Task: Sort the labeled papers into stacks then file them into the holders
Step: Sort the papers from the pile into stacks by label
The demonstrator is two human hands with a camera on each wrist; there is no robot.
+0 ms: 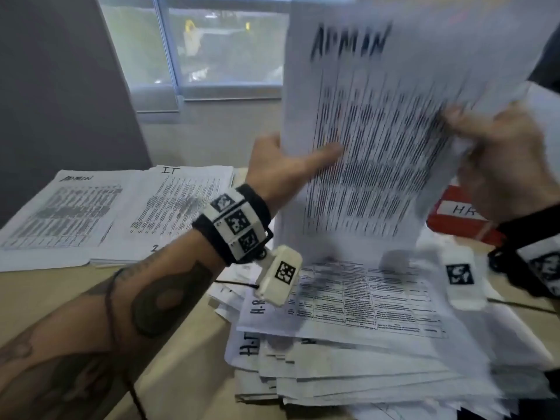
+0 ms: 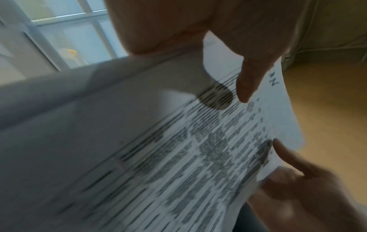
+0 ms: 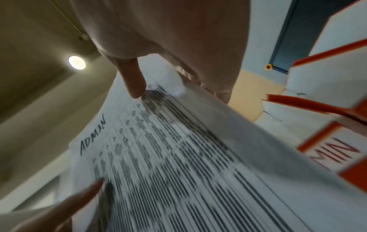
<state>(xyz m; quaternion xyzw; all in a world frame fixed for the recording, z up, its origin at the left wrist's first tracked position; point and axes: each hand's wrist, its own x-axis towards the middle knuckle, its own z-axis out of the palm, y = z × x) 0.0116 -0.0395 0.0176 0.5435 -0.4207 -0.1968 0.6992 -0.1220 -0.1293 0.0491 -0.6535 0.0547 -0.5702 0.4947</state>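
A printed sheet headed ADMIN (image 1: 363, 122) is held upright above the table, blurred by motion. My left hand (image 1: 285, 159) grips its left edge, thumb across the printed face and fingers hidden behind. My right hand (image 1: 481, 137) pinches the right edge. In the left wrist view the sheet (image 2: 198, 141) lies under my left thumb (image 2: 248, 81). The right wrist view shows the ADMIN heading on the paper (image 3: 93, 135) and my right thumb (image 3: 133, 78) on it. Whether more sheets lie behind it I cannot tell.
An ADMIN stack (image 1: 60, 213) and an IT stack (image 1: 178, 204) lie at the table's far left. A loose pile with H.R sheets (image 1: 363, 313) sprawls below my hands. A red holder marked HR (image 1: 454, 213) stands at the right; another marked ADMIN (image 3: 333, 150) is beside it.
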